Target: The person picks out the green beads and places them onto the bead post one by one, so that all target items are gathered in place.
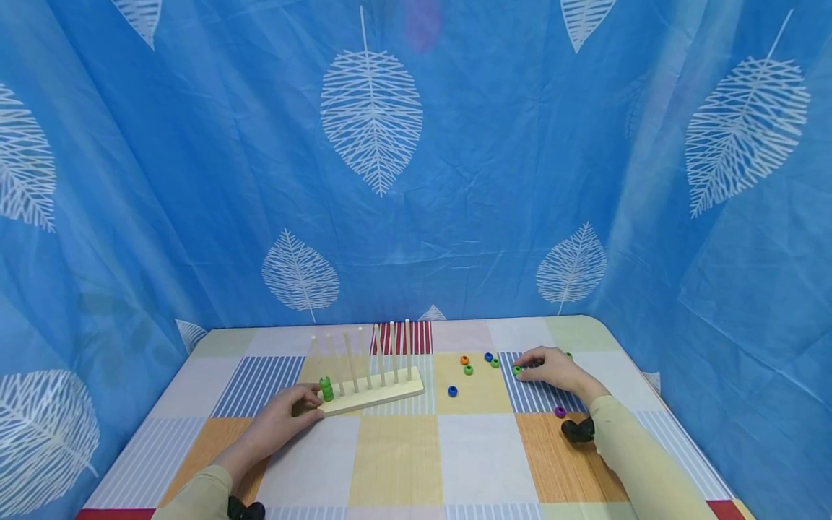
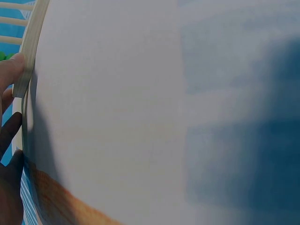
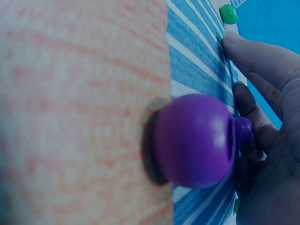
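Observation:
A pale wooden peg rack (image 1: 373,397) with several upright rods stands left of centre. Green beads (image 1: 327,390) are stacked on its leftmost rod. My left hand (image 1: 286,415) grips the rack's left end, thumb at the front edge and fingers by the stack; the left wrist view shows a fingertip against the wooden base (image 2: 29,56). On the right, my right hand (image 1: 552,367) reaches over the striped cloth, thumb and forefinger parted around a green bead (image 1: 517,370). That green bead (image 3: 228,14) sits just past the thumb tip in the right wrist view.
Between rack and right hand lie an orange bead (image 1: 464,360), blue beads (image 1: 453,391) and green beads (image 1: 469,370). A purple bead (image 1: 560,412) lies near the right wrist; another purple bead (image 3: 243,132) shows beside the right fingers. A blue curtain (image 1: 481,180) surrounds the patchwork tablecloth (image 1: 396,462).

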`<state>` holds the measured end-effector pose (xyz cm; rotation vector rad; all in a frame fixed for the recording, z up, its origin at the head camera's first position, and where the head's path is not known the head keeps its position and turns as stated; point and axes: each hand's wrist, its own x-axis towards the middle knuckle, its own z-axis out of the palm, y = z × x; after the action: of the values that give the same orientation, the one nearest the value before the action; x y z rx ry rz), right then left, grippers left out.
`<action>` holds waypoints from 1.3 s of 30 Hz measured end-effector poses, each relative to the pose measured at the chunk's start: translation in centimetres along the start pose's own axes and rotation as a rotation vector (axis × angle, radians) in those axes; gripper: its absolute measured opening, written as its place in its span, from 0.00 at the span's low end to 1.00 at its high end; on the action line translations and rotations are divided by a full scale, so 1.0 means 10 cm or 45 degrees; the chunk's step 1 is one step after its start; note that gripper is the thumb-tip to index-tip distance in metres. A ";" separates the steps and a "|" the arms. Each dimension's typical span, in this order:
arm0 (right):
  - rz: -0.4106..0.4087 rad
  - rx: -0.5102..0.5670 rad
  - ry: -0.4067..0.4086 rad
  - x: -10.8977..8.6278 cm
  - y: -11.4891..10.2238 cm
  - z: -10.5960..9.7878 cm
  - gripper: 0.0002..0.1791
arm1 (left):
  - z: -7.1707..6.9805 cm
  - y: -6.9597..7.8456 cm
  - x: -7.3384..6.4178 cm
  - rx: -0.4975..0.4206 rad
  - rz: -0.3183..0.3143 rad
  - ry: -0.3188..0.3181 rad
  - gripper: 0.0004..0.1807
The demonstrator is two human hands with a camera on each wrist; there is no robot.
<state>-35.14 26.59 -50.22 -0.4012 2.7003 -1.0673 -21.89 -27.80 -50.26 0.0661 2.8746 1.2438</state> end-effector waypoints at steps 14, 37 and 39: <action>-0.029 0.000 -0.001 -0.01 -0.01 -0.01 0.16 | 0.01 -0.01 0.00 0.023 0.015 0.004 0.07; -0.111 0.023 -0.043 -0.06 -0.28 -0.23 0.18 | 0.00 -0.01 0.00 0.000 0.004 -0.006 0.07; -0.121 0.025 -0.047 -0.07 -0.32 -0.25 0.17 | 0.00 -0.01 0.00 0.002 0.005 -0.006 0.07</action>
<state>-34.71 26.19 -46.16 -0.5449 2.6601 -1.0996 -21.90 -27.87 -50.37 0.0748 2.8729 1.2401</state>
